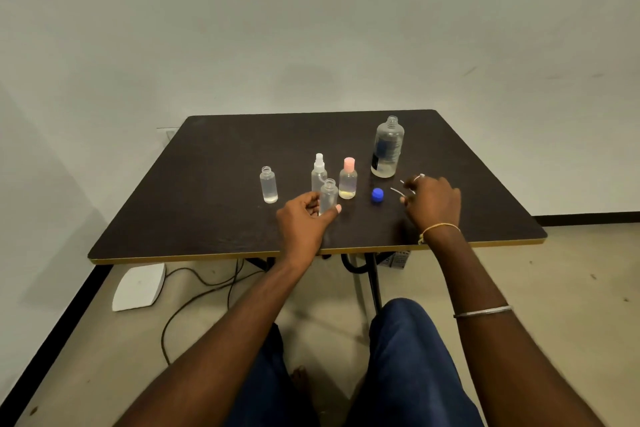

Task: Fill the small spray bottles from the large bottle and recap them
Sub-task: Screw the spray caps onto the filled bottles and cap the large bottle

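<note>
My left hand [304,218] grips a small clear uncapped bottle [328,194] standing on the dark table [214,204]. Behind it stands a small bottle with a white spray top [318,173]. Another small uncapped bottle [268,184] stands to the left. A pink-capped small bottle [348,178] holds a little yellowish liquid. The large clear bottle [388,149] stands uncapped at the back right, and its blue cap [377,195] lies on the table. My right hand [434,201] rests over the spray heads with thin tubes [403,187]; whether it grips one I cannot tell.
The table's front edge [207,257] is trimmed in yellow and lies close to my knees. Under the table are black legs, cables and a white flat object [140,286] on the floor. A pale wall stands behind the table.
</note>
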